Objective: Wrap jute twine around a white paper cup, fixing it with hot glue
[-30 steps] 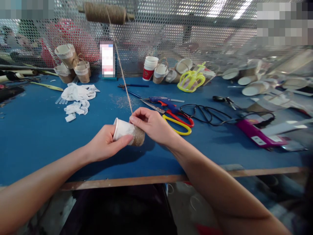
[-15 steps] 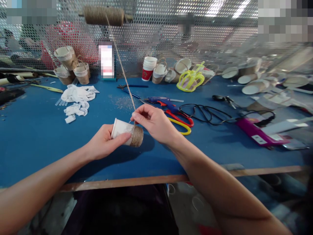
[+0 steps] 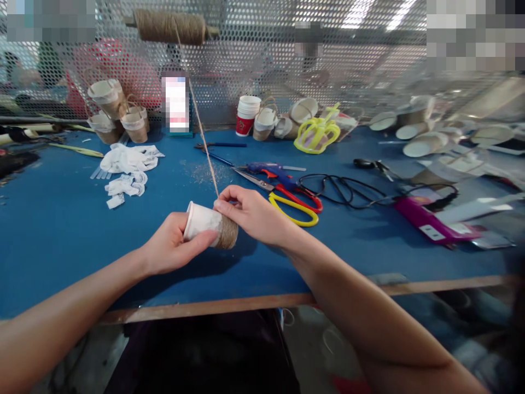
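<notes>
A white paper cup [image 3: 202, 223] lies on its side in the air over the blue table, its rim toward the left. My left hand [image 3: 170, 246] is closed around the rim half, thumb along the near side. Brown twine is wound round the base half of the cup. My right hand [image 3: 241, 210] pinches the twine [image 3: 207, 150] close against the top of the cup, by the edge of the winding. From there the strand rises taut to a large twine spool [image 3: 170, 27] mounted on the mesh panel.
Scissors with red and yellow handles [image 3: 295, 210], a blue glue gun [image 3: 274, 174] and pliers [image 3: 217, 153] lie beyond my right hand. White scraps [image 3: 129, 164] lie left. A purple power strip [image 3: 426, 221], twine-wrapped cups [image 3: 135, 123] and a yellow basket-like piece [image 3: 315, 137] stand around.
My right hand has moved down and slightly left, bringing the twine against the cup. The cup has shifted slightly left, and the scissors' blades show more.
</notes>
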